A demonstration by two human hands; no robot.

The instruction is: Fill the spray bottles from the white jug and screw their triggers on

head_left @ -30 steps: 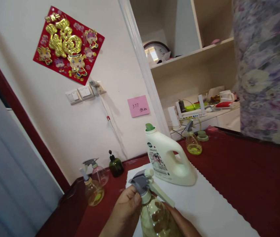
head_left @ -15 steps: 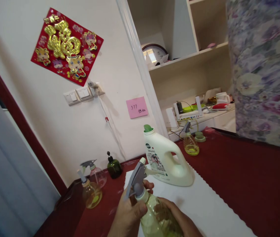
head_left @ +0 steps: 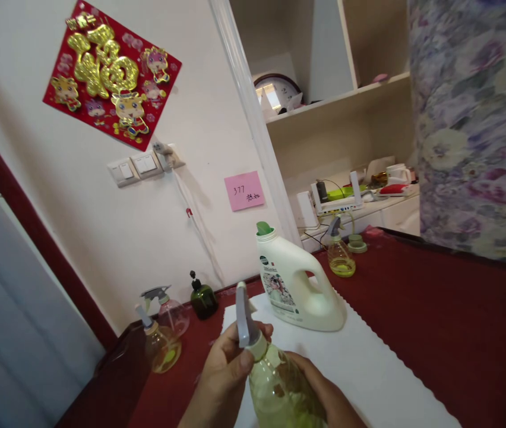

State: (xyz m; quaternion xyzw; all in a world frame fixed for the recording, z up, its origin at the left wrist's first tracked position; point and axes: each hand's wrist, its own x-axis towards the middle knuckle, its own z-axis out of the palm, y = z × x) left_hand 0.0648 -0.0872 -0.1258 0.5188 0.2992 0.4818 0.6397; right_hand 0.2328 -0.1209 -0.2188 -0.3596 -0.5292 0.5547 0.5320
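The base of the spray bottle is cut off by the lower edge, so whether it touches the white sheet cannot be seen. The left hand pinches the bottle's neck, thumb against the near side by the pale collar and fingertips emerging beyond the trigger head. The right hand curls around the right side of the body; its fingers are partly hidden behind it, broken into dark shapes by the clear plastic. The bottle leans, head up and to the left, in front of the jug, and the trigger head appears edge-on, its lever hard to make out.

The bottle is glossy, yellow-green and see-through; its head is smooth grey plastic. The jug, opaque and pale green with a moulded loop handle, stands on the scalloped sheet, a green piece in its threaded mouth; the label's small print is unreadable. At left, 2 rounded, transparent sprayers overlap, near a dark green pump bottle.
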